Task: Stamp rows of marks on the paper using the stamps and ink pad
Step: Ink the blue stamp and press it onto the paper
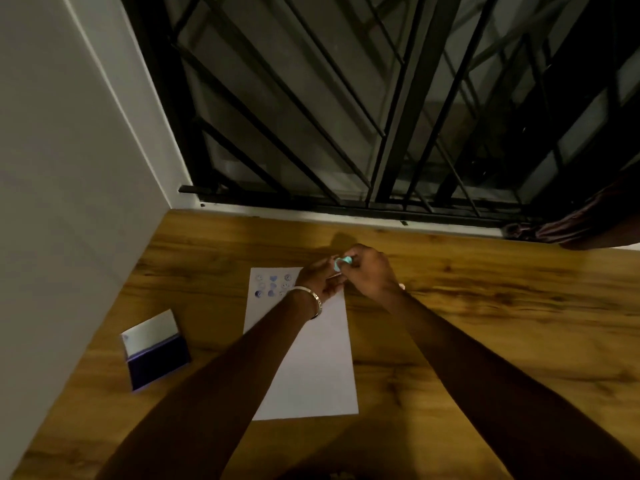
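One view only: the camera on my head, wide-angle, set above the wooden table (485,306) and tilted forward and down. Facing: toward the barred window (381,98), which fills the upper centre and right of the frame; a white wall (52,168) runs down the left edge. Range: near; my forearms enter from the bottom edge and meet at frame centre, where my left hand (320,280) and right hand (372,271) lie. Lines bow outward toward the frame edges. No second view, so no shared ground.
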Available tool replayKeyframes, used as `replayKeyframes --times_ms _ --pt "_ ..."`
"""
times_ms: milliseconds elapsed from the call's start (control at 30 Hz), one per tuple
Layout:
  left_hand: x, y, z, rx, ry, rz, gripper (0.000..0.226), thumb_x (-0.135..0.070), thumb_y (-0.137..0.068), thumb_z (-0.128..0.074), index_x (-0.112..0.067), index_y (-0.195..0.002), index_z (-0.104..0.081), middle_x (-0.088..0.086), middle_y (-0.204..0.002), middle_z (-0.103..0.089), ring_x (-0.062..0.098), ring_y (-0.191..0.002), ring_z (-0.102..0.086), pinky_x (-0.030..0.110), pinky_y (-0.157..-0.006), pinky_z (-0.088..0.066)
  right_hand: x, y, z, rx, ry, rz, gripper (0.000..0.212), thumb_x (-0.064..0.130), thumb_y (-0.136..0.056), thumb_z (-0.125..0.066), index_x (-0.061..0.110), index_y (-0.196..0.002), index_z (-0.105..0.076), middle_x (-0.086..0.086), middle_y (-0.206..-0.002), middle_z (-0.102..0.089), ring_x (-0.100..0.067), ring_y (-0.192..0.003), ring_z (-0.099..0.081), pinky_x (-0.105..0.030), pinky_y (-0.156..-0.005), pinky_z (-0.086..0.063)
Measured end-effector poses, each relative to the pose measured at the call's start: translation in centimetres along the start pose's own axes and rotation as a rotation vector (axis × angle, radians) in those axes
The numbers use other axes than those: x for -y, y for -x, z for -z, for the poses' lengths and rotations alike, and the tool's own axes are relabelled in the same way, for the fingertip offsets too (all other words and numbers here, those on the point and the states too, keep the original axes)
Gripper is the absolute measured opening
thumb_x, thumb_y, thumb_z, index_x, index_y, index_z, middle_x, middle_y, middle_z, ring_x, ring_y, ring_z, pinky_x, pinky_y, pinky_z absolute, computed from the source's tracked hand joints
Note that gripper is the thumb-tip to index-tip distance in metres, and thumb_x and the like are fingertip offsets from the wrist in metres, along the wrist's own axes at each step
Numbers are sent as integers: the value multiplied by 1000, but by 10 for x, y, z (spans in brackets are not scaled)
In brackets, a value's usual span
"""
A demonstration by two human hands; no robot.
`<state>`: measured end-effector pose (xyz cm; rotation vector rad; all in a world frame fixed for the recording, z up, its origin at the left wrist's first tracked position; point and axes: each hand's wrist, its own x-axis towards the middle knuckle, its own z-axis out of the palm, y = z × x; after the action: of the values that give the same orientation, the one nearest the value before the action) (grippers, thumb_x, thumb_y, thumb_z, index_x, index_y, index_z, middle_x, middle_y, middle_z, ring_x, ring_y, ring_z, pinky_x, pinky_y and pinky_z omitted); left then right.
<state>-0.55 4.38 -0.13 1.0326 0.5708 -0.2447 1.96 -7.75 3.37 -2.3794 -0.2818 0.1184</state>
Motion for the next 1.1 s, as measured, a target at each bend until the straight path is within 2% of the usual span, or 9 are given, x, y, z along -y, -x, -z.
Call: replayKeyframes --times_ms 167,333,467,567,667,733,800,933,1100 --pt "-12 21 59 -50 34 -54 13 -16 -94 -55 -9 -97 -65 11 -83 -68 18 -70 -64 24 -56 -57 42 8 -39 138 -90 13 8 26 -86 -69 22 -81 -65 1 -73 -69 -15 -68 -67 -22 -57 -47" --pt "-31 44 131 -245 165 -71 24 -23 -95 -53 -8 -77 -58 -1 -44 -66 6 -37 -61 17 -39 -52 88 17 -87 229 -47 157 8 20 -88 -68 21 -82 -63 -1 -77 -66 -12 -64 -61 -29 -59 -50" --pt "-48 66 196 -431 154 -146 23 -30 -92 -58 -12 -78 -56 -1 -52 -66 10 -42 -61 17 -38 -49 123 26 -133 349 7 270 17 24 -87 -68 15 -102 -68 -1 -98 -70 7 -76 -61 -5 -60 -42" --pt "-61 76 239 -582 134 -208 16 -30 -93 -54 -16 -89 -60 5 -75 -61 16 -62 -55 25 -53 -51 149 40 -172 463 180 226 32 32 -88 -64 16 -117 -63 -8 -117 -67 -24 -105 -64 -27 -81 -50" --pt "-63 90 272 -613 137 -199 30 -28 -94 -48 -18 -67 -57 -11 -37 -52 7 -40 -47 13 -36 -32 168 58 -203 522 255 272 24 37 -87 -61 16 -98 -66 -7 -103 -69 -23 -90 -64 -25 -66 -45" --pt "-60 97 287 -688 123 -221 29 -28 -88 -56 -19 -60 -58 -8 -35 -49 9 -36 -43 13 -36 -25 174 67 -217 543 279 333 18 32 -88 -60 21 -75 -59 -3 -83 -63 -20 -79 -58 -19 -57 -37" --pt "-59 102 297 -728 96 -236 27 -29 -82 -62 -18 -57 -61 -4 -42 -50 14 -42 -44 16 -40 -27 180 72 -226 562 317 393 29 29 -88 -61 27 -64 -44 -1 -75 -57 -18 -75 -55 -19 -54 -34" --pt "-59 102 304 -719 54 -235 24 -33 -81 -62 -18 -63 -65 2 -56 -54 14 -47 -48 20 -45 -31 191 77 -232 597 413 503 12 26 -89 -59 14 -87 -56 -12 -98 -65 -28 -87 -63 -35 -65 -51" --pt "-60 96 305 -731 -12 -247 25 -30 -83 -61 -19 -62 -66 6 -55 -55 18 -52 -49 24 -51 -35 194 80 -240 636 503 574 22 20 -94 -53 6 -110 -58 -17 -110 -63 -33 -96 -60 -33 -67 -41"
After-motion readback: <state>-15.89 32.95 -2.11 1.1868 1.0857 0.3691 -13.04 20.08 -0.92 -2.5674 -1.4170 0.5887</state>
